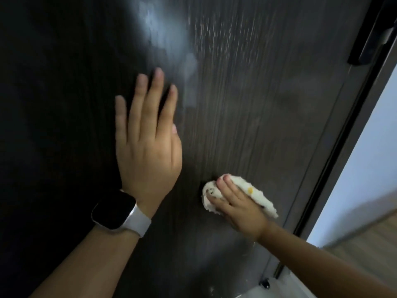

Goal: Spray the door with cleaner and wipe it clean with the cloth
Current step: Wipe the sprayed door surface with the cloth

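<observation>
- Your left hand point(148, 134) lies flat against the dark wood-grain door point(247, 104), fingers straight and slightly spread, palm on the surface, holding nothing.
- A smartwatch point(117, 208) with a dark screen and a pale band sits on your left wrist.
- Your right hand point(238, 206) presses a bunched white cloth point(255, 193) against the door, lower and to the right of your left hand; your fingers lie over the cloth and curl around its near edge, gripping it.
- The cloth shows a small yellow spot and some dark flecks.
- Above your hands, the door carries pale streaks and a hazy sheen where light catches it.
- A dark handle point(371, 35) sits at the door's upper right edge.
- Beyond that edge you see a light wall point(365, 168) and wood-toned flooring point(369, 250).
</observation>
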Tool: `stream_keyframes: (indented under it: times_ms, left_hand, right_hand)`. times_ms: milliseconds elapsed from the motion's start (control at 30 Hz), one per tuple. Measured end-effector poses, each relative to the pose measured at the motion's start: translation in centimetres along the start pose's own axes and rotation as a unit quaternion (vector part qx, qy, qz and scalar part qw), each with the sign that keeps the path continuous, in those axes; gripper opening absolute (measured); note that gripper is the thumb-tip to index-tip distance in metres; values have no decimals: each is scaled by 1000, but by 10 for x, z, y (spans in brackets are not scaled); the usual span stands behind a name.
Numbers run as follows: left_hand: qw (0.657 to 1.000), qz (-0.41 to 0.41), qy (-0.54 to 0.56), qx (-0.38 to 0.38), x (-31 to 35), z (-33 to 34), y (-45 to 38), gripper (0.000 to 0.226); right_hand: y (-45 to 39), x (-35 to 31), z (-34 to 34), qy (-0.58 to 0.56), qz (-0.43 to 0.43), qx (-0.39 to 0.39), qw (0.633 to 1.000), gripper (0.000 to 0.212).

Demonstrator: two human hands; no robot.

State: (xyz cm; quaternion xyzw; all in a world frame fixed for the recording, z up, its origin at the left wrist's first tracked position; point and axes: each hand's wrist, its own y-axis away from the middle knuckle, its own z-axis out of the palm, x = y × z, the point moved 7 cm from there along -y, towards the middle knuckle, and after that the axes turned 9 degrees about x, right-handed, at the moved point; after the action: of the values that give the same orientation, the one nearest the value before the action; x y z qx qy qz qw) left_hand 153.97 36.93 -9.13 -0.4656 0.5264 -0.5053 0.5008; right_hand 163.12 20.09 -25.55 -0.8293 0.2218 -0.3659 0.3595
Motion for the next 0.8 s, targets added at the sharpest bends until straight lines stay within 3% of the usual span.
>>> stream_keyframes:
  times_ms: [67, 133, 233, 433, 533, 567, 667, 800]
  left_hand:
    - [999, -17, -1, -31, 18, 3, 35, 52]
    - [997, 18, -17, -80, 46, 13, 87, 56]
    - [988, 23, -47, -148, 75, 29, 161, 66]
    - [974, -26, -68, -213, 89, 27, 257, 73]
    - [965, -21, -84, -249, 87, 30, 287, 78]
    - [964, -18, -90, -251, 87, 32, 291, 79]
    - [967, -28, -89, -236, 88, 36, 294, 87]
    - [960, -1, -110, -258, 97, 42, 301, 99]
  right_hand:
    - [-13, 32, -17, 21, 95, 48, 994, 48]
    - [-17, 66, -32, -46, 197, 110, 973, 47]
    - [0, 82, -27, -108, 276, 170, 940, 51]
    - [119, 0, 47, -92, 163, 69, 980, 52]
    - [151, -18, 54, -82, 68, 5, 994, 54]
    - [149, -13, 50, -99, 84, -18, 991, 52]
    - [132, 19, 14, -86, 122, 29, 988, 51]
    - [133, 72, -13, -124, 238, 169, 949, 36]
